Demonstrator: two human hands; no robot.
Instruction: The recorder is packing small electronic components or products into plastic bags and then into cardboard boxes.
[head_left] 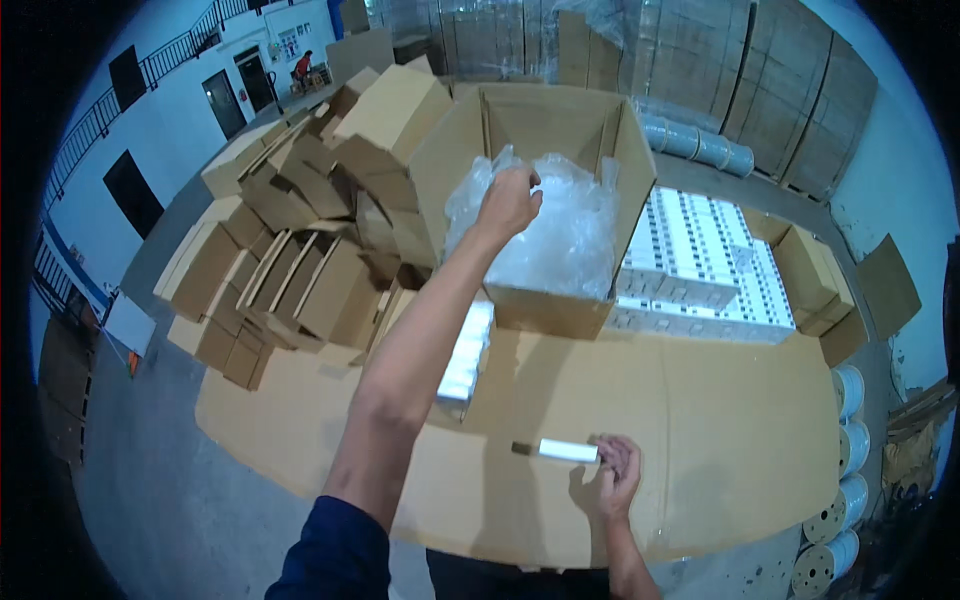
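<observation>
**Mia:** What is the left hand (507,203) doing?

**Sam:** It reaches far out, up at 12 o'clock. Its fingers are pinched shut on the clear plastic bag (560,235) that lines the open cardboard box (545,130). The bag looks thin, shiny and crinkly. The box is brown, stiff and square, with its flaps standing up.

**Mia:** And the right hand (618,475)?

**Sam:** It is down low, near 5 o'clock, close to the body. Its fingers are closed on one end of a small white stick-shaped thing (566,450). It has a dark tip.

**Mia:** Which way does that thing lie?

**Sam:** Flat on the brown cardboard sheet (720,420). Its long side runs from 3 o'clock to 9 o'clock. The dark tip points to 9 o'clock, away from the hand.

**Mia:** Where is the box from that hand?

**Sam:** Straight up toward 12 o'clock, well apart. The left hand is much nearer to it.

**Mia:** What else is there?

**Sam:** Rows of small white boxes (700,250) at 2 o'clock, smooth and blocky. A messy pile of empty brown cartons (300,230) at 10 o'clock.
</observation>
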